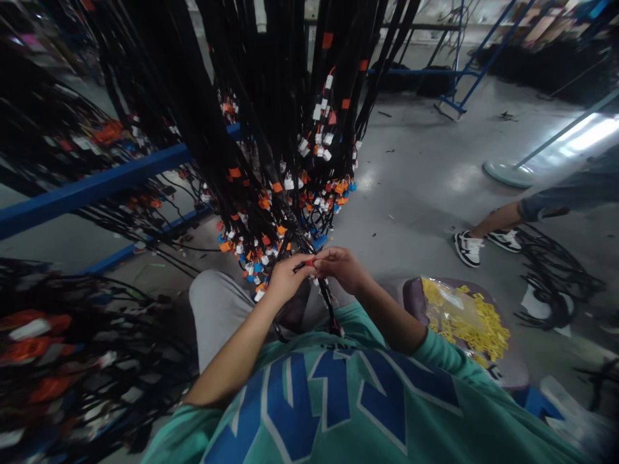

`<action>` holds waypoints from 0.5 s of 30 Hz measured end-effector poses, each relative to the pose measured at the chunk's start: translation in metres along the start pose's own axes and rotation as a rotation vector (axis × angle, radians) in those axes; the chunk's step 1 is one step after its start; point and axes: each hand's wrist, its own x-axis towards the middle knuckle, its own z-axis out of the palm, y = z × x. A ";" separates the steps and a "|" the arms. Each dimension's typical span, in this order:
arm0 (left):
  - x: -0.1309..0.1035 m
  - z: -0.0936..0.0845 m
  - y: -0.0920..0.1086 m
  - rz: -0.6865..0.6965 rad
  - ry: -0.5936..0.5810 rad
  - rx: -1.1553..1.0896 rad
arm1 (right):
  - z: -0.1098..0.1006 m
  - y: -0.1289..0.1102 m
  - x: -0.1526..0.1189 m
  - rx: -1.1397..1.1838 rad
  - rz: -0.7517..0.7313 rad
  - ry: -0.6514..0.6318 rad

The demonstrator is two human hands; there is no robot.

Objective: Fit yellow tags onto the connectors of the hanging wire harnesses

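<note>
Red and small, the part (310, 261) sits between the wearer's two hands, just above the lap. The left hand (286, 277) is nearly closed, thumb and fingertips pinched on one side of it; the right hand (340, 265) is closed in a like pinch on the other side. Fingers hide most of the part, so its shape cannot be told. A black cable (328, 298) runs down just below the hands towards the green shirt (333, 406), which has large blue lettering.

Just beyond the hands hang thick black harnesses (193, 96), with orange bands on several of them. Their lower ends fan out into clusters of white, orange, blue and red connectors (261, 258). To the left, a blue rail (97, 183) crosses among more harnesses, and a dark heap of cables with orange and white pieces (43, 348) lies nearer the wearer, partly blurred.

To the right of the lap is a purplish seat (515, 367), bearing a clear bag (447, 298) and a loose spread of yellow pieces (491, 328). Past it, another person's leg (503, 218) ends in a black-and-white shoe (469, 249), near black cables (556, 264) on the grey floor (411, 167). Farther back stand a round-based pole (510, 173) and a blue frame (459, 90).
</note>
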 end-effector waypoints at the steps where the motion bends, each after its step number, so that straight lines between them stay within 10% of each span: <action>1: 0.000 0.000 0.000 -0.003 -0.006 -0.004 | 0.000 0.001 0.001 -0.001 0.004 -0.001; 9: -0.003 0.010 0.010 -0.223 -0.012 -0.266 | -0.008 -0.003 0.008 0.065 0.005 -0.034; 15: -0.012 0.014 0.028 -0.528 0.205 -0.649 | -0.020 -0.010 0.017 0.127 0.030 0.008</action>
